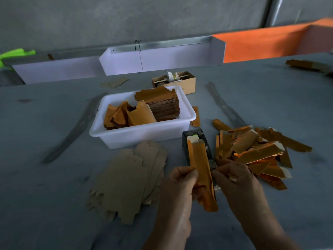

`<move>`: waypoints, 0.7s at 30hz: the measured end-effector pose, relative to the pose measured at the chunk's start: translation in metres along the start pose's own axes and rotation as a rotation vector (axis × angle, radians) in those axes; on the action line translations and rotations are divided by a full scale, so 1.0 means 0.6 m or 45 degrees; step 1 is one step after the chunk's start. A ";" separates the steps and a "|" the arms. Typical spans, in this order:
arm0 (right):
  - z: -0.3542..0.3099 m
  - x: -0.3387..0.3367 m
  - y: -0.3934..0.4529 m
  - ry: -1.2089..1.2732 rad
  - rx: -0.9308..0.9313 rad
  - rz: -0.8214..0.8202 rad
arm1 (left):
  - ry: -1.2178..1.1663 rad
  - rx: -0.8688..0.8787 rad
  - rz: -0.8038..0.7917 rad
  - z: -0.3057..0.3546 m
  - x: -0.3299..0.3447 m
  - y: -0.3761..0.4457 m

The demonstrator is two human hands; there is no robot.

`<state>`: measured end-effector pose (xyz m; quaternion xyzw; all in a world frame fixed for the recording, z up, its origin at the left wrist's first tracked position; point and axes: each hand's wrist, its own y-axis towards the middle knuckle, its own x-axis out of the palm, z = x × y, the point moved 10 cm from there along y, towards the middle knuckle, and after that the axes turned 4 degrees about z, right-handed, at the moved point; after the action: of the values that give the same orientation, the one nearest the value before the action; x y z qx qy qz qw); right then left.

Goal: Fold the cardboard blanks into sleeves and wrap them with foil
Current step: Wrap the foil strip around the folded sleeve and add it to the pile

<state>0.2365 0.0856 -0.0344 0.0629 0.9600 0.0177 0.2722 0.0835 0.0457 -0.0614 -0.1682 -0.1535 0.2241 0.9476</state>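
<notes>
A: Where is the sleeve [200,166] found at this moment?

B: It is held above the table [54,186], in front of the tape dispenser [196,141], with its long axis running away from the person and tilted slightly left at the far end. Gold foil is seen wrapped along it, and the near end hangs loose below the fingers.

A: And how is it gripped?

B: It is pinched at its left edge by the left hand [182,181], thumb curled over the front. The right hand [234,179] is set just beside the right edge; its fingers are curled, a small pale scrap seems to be pinched there, though blur keeps that from being told for certain.

A: Which relation is the next move judged to turn on?

B: The sleeve lies between the two hands, the left one carrying it, so the loose foil would likely be closed from the right. The finished pile [255,152] lies to the right, nearer the right hand; the cardboard blanks [129,179] lie to the left, and the white tub [144,136] beyond
</notes>
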 end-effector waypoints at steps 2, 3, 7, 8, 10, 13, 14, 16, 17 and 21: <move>-0.005 0.000 -0.003 -0.071 -0.037 0.030 | 0.033 0.031 -0.026 0.004 0.005 0.000; -0.005 0.001 -0.004 -0.095 -0.041 0.041 | 0.060 0.052 -0.041 0.008 0.009 0.001; -0.001 0.003 -0.009 -0.078 -0.022 0.062 | 0.235 0.108 -0.114 0.016 0.022 0.005; 0.000 0.003 -0.010 -0.063 -0.016 0.066 | 0.276 0.115 -0.130 0.016 0.024 0.006; 0.005 0.005 -0.012 -0.005 0.016 0.064 | 0.354 0.138 -0.134 0.017 0.025 0.008; 0.011 0.010 -0.017 0.096 0.072 0.073 | 0.430 0.175 -0.113 0.023 0.024 0.010; 0.011 0.009 -0.018 0.103 0.071 0.081 | 0.439 0.177 -0.112 0.024 0.024 0.011; 0.005 0.007 -0.016 0.050 0.018 0.095 | 0.456 0.175 -0.114 0.026 0.025 0.011; -0.001 0.006 -0.013 -0.011 -0.032 0.096 | 0.462 0.174 -0.116 0.026 0.026 0.011; -0.031 0.004 -0.008 -0.233 -0.225 0.121 | 0.457 0.171 -0.118 0.032 0.029 0.013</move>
<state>0.2242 0.0810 -0.0198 0.0854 0.9218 0.1092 0.3619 0.0885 0.0656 -0.0434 -0.1346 0.0258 0.1564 0.9781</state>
